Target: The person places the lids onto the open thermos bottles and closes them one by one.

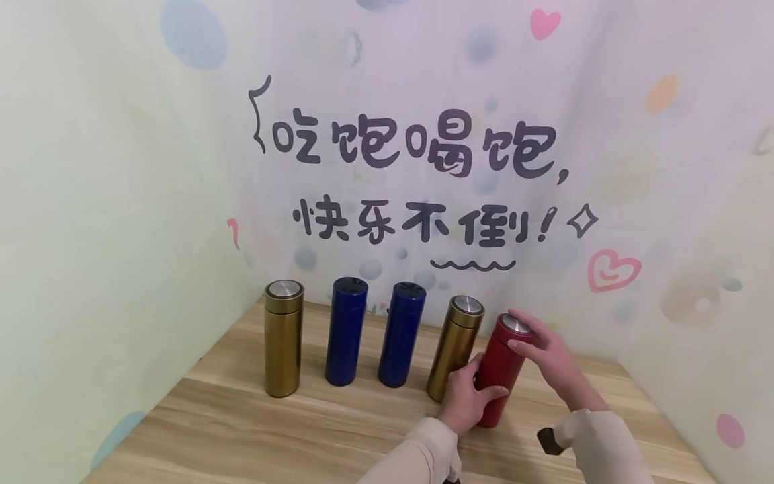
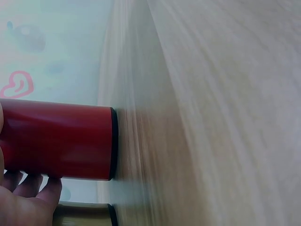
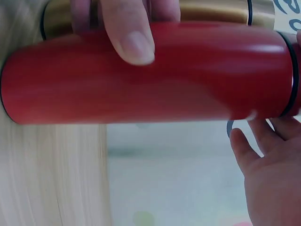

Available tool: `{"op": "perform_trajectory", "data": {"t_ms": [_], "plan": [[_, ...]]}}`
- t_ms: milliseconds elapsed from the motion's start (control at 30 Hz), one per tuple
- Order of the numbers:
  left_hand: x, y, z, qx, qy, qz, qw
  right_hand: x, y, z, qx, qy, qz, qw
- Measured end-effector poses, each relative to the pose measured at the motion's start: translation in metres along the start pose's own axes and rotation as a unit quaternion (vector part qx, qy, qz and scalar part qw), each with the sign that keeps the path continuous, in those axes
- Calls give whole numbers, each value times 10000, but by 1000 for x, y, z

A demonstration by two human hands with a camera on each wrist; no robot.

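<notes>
On the wooden table (image 1: pixel 254 417), left hand (image 1: pixel 468 400) clasps the red flask (image 1: pixel 502 376); right hand (image 1: pixel 547 359) pinches its cap

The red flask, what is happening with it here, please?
A person holds the red flask with both hands on the wooden table. The left hand grips its body, and the right hand holds its cap. It stands at the right end of a row, beside a gold flask, two blue flasks and another gold one.
</notes>
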State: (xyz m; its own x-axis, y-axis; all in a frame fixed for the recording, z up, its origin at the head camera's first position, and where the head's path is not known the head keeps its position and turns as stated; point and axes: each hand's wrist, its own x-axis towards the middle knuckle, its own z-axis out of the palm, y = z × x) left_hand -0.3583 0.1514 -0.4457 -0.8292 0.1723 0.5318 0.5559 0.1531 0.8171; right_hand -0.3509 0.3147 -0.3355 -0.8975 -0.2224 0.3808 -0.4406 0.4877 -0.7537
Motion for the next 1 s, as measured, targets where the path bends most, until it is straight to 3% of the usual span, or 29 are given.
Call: {"op": "perform_trajectory", "data": {"t_ms": [267,467,733,933,1000], "plan": [[-1,0,0,83,20,95,9999,-2,-2,-1,76,38,155,9998],[-1,1,-1,121,34,126,9998,-2,-5,7,-700,623,398,9948],[-1,1,-1,224,35,-22,9997,0,-12,31,-1383,1767,407,9736],[-1,0,-1,79,-89,-388,9992,0,-17,47,-2311,2610,219,9370],[-1,0,-2,18,-111,-467,9988,0,-17,50,-2328,2665,179,9351]]}}
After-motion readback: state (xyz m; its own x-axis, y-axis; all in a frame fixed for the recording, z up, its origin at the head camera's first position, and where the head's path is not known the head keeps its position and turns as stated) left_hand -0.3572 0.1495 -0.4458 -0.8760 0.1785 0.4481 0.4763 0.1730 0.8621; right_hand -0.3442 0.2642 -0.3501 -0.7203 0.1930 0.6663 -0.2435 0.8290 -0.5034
